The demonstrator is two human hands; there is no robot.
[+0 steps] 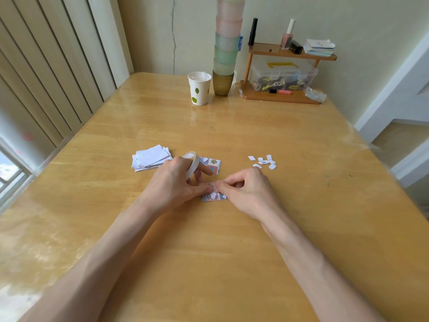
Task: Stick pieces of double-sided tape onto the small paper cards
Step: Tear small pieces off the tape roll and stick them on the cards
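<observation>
Card (213,196) lies flat on tabletop (232,252), between the two hands, long axis running left to right across the person. Its upper long edge sits right under both sets of fingertips; the rest shows nearer the person.

Left hand (173,182): grip curled round the tape roll (193,162), roll held on edge above the card, thumb tip down at the card's upper edge.

Right hand (248,189): fingers curled, thumb and forefinger pinching at the same edge, apparently on a strip of tape (209,184) run along it (pale, hard to tell from the card's print). The two hands are equally near, their tips all but touching.

Likely step: press the strip down and part it from the roll, pulling along the long axis.

Card: small, rectangular, blue border, white cartoon figure, pink patches. A second printed card (211,162) lies just beyond the roll.

Also here: pile of white paper pieces (151,158) to the left, white scraps (264,161) to the right.
</observation>
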